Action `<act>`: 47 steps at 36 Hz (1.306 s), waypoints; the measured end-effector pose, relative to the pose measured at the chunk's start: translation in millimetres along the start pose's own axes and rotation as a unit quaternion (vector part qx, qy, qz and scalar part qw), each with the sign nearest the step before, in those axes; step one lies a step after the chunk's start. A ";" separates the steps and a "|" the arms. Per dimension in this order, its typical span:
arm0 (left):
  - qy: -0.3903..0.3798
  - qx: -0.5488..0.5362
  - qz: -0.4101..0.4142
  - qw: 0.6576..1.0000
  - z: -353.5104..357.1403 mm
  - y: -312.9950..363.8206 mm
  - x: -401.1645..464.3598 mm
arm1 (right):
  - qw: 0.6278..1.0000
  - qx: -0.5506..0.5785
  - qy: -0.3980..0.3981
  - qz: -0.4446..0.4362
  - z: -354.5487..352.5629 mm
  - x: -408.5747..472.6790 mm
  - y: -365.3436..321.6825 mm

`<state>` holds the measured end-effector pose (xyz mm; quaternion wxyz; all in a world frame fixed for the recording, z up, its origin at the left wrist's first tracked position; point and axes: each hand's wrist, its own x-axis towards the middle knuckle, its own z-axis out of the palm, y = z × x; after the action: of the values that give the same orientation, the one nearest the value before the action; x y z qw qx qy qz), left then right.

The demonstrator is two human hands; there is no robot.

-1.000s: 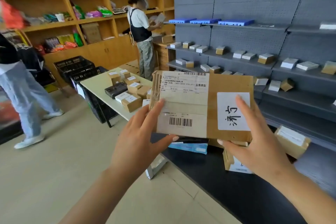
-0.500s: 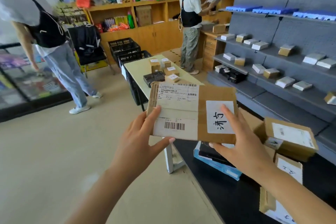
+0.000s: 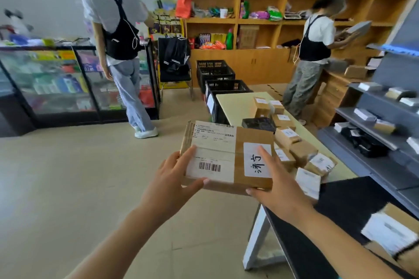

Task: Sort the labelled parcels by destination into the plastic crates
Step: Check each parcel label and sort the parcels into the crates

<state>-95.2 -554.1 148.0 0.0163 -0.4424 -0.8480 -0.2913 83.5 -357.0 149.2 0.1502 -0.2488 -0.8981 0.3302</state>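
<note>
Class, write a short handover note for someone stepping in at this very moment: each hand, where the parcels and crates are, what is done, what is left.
Left hand and right hand both grip the cardboard parcel, held up in the air, labels facing up.
More labelled parcels lie unsorted on the pale table.
The black plastic crates stand on the floor beyond the table; their insides cannot be seen.
Done: one parcel picked up.
Left: carry it to its destination crate, then sort the rest.

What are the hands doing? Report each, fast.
Left hand: holding the cardboard parcel at its left edge.
Right hand: holding the same parcel's right side.
</note>
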 end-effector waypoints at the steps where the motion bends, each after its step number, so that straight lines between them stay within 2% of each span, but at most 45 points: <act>1: -0.005 -0.001 -0.003 1.000 -2.9 -14.1 13.4 | 1.000 -0.005 -0.004 0.002 7.2 18.1 -4.6; 12: -0.053 0.008 -0.027 0.998 -0.5 -123.8 134.1 | 0.998 -0.036 -0.042 0.035 70.9 177.6 -17.0; 28: -0.124 0.068 -0.042 0.989 57.2 -248.2 386.0 | 0.995 -0.030 -0.086 0.034 116.4 466.1 47.4; 39: -0.114 0.057 -0.059 0.990 54.8 -347.0 530.9 | 0.992 -0.017 -0.127 0.005 149.4 651.5 45.7; 47: -0.107 0.067 -0.027 0.992 57.7 -439.7 670.5 | 0.996 -0.005 -0.086 0.030 190.3 791.7 34.5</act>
<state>-823.7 -221.0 80.6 -0.0524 -0.4462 -0.8740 -0.1852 -645.0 -0.6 69.5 0.0615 -0.2472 -0.9015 0.3500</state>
